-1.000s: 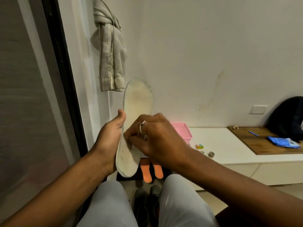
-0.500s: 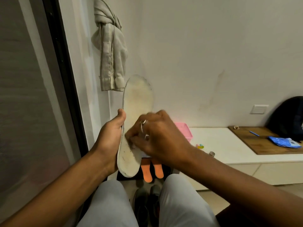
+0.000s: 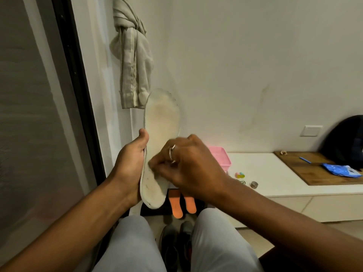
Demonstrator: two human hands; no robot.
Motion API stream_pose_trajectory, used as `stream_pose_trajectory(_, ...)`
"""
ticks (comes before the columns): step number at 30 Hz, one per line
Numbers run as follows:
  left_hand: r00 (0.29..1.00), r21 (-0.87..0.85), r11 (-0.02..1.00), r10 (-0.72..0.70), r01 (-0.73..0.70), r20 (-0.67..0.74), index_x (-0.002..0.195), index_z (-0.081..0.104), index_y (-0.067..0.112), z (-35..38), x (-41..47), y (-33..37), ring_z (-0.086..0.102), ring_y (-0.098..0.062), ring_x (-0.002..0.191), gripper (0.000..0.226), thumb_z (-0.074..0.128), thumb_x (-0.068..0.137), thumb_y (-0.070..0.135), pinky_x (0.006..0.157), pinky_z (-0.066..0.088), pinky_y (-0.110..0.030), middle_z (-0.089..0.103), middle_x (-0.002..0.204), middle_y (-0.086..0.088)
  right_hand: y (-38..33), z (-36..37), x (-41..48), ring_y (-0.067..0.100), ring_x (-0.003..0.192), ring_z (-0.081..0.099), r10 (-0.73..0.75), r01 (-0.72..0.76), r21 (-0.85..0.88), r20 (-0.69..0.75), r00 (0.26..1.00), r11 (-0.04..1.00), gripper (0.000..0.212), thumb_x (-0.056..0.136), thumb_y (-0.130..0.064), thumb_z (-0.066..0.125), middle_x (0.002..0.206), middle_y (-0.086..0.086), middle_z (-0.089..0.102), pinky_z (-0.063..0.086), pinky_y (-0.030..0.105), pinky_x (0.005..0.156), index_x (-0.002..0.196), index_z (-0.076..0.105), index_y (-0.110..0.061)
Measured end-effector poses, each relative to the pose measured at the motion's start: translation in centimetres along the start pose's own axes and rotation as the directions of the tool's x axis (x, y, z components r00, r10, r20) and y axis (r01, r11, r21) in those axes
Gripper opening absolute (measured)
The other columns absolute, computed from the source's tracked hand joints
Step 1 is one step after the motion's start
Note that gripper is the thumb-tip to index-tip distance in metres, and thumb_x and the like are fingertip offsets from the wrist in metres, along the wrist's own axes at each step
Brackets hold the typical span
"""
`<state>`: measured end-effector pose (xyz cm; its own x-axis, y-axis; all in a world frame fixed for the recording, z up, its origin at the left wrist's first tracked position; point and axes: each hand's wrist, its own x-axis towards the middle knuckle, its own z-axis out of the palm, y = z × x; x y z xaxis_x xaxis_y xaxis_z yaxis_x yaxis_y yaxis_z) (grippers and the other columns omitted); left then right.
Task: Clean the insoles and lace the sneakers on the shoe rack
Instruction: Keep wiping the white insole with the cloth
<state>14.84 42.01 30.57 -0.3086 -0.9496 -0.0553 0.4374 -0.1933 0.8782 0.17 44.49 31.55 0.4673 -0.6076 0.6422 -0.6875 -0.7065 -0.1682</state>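
Observation:
A worn white insole (image 3: 162, 122) stands upright in front of me, toe end up. My left hand (image 3: 129, 163) grips its left edge near the heel, thumb pointing up along the rim. My right hand (image 3: 186, 163), with a ring on one finger, presses bunched, curled fingers against the middle of the insole's face. Whether those fingers hold a cloth or wipe is hidden. Two orange insoles (image 3: 176, 205) lie on a dark mat below. A pair of dark sneakers (image 3: 172, 248) sits on the floor between my knees.
A pink basket (image 3: 221, 160) and small items sit on a low white bench (image 3: 265, 169). Further right are a wooden top (image 3: 306, 169), a blue packet (image 3: 341, 170) and a black bag (image 3: 345, 140). A grey cloth (image 3: 133, 61) hangs on the wall beside a glass door.
The insole has risen slightly in my left hand. My right hand has shifted a little across its face, fingers still bunched against it.

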Motion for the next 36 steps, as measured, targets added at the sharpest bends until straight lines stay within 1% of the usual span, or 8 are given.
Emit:
stream_pose_trajectory(5,1.0,-0.01,1.0,0.018,-0.018,-0.022,0.114,0.073,0.017,0.2,-0.2,0.0,0.076,-0.023,0.085,0.057,0.031,0.104,0.053,0.066,0.061,-0.033,0.077,0.098,-0.008,0.7,0.4,1.1,0.01,0.082,0.07,0.161,-0.149,0.152,-0.068,0.985,0.977,0.009,0.086,-0.014,0.077,0.094,-0.002,0.076,0.059,0.031,0.075,0.094,0.08,-0.014)
stream_pose_trajectory(10,0.998,0.001,1.0,-0.019,0.019,-0.063,0.129,0.063,0.011,-0.4,0.3,0.7,0.073,-0.031,0.094,0.07,0.027,0.101,0.064,0.083,0.059,-0.044,0.073,0.112,-0.02,-2.2,1.0,-1.8,0.007,0.079,0.069,0.095,-0.091,0.319,0.003,0.996,0.944,0.011,0.082,-0.006,0.079,0.089,0.0,0.077,0.056,0.021,0.079,0.091,0.081,-0.011)
stream_pose_trajectory(14,0.998,-0.047,0.999,-0.019,0.016,-0.053,0.126,0.067,0.009,-0.1,0.1,0.6,0.073,-0.031,0.097,0.069,0.029,0.102,0.062,0.078,0.063,-0.041,0.073,0.113,-0.019,-0.9,0.9,-0.9,0.007,0.081,0.067,0.058,-0.049,0.203,-0.039,0.998,0.978,0.011,0.082,-0.011,0.08,0.09,-0.002,0.077,0.051,0.023,0.083,0.093,0.081,-0.014)
stream_pose_trajectory(20,0.998,-0.134,0.99,0.04,-0.032,0.055,0.116,0.072,0.014,0.7,-0.6,0.3,0.074,-0.019,0.077,0.052,0.036,0.103,0.048,0.06,0.06,-0.031,0.076,0.094,-0.007,1.4,0.9,1.8,0.01,0.08,0.068,0.195,-0.182,0.1,-0.146,0.97,0.978,0.01,0.085,-0.018,0.079,0.094,-0.004,0.076,0.057,0.038,0.076,0.095,0.081,-0.017)
stream_pose_trajectory(25,0.998,-0.155,0.988,-0.001,0.011,0.069,0.115,0.072,0.013,0.9,-0.6,-0.3,0.075,-0.025,0.09,0.055,0.034,0.104,0.05,0.072,0.063,-0.042,0.074,0.106,-0.013,1.5,0.6,1.6,0.011,0.079,0.067,0.275,-0.254,0.145,-0.16,0.948,0.956,0.009,0.087,-0.016,0.076,0.093,-0.003,0.075,0.059,0.033,0.069,0.095,0.081,-0.016)
stream_pose_trajectory(29,1.0,-0.113,0.993,-0.02,0.019,-0.007,0.121,0.07,0.01,0.4,-0.3,-0.1,0.072,-0.031,0.104,0.064,0.031,0.103,0.057,0.077,0.063,-0.044,0.072,0.118,-0.017,-1.4,0.9,-0.5,0.006,0.076,0.067,0.196,-0.176,0.258,-0.058,0.979,0.95,0.011,0.084,-0.012,0.077,0.088,-0.005,0.076,0.056,0.024,0.072,0.093,0.081,-0.016)
stream_pose_trajectory(32,1.0,-0.106,0.994,-0.005,0.004,-0.008,0.122,0.069,0.01,0.5,-0.4,0.2,0.075,-0.03,0.096,0.064,0.029,0.104,0.056,0.071,0.063,-0.042,0.074,0.112,-0.016,-1.6,0.8,-0.7,0.007,0.079,0.067,0.139,-0.121,0.236,-0.064,0.988,0.964,0.01,0.083,-0.012,0.078,0.087,-0.006,0.076,0.056,0.031,0.075,0.091,0.081,-0.017)
stream_pose_trajectory(36,1.0,-0.147,0.989,0.01,-0.008,0.011,0.124,0.069,0.014,1.0,-0.7,-0.2,0.073,-0.026,0.102,0.057,0.029,0.105,0.051,0.086,0.061,-0.04,0.073,0.118,-0.014,0.3,0.5,1.3,0.013,0.079,0.067,0.146,-0.128,0.115,-0.159,0.976,0.985,0.01,0.083,-0.015,0.08,0.088,-0.002,0.077,0.056,0.044,0.072,0.093,0.081,-0.016)
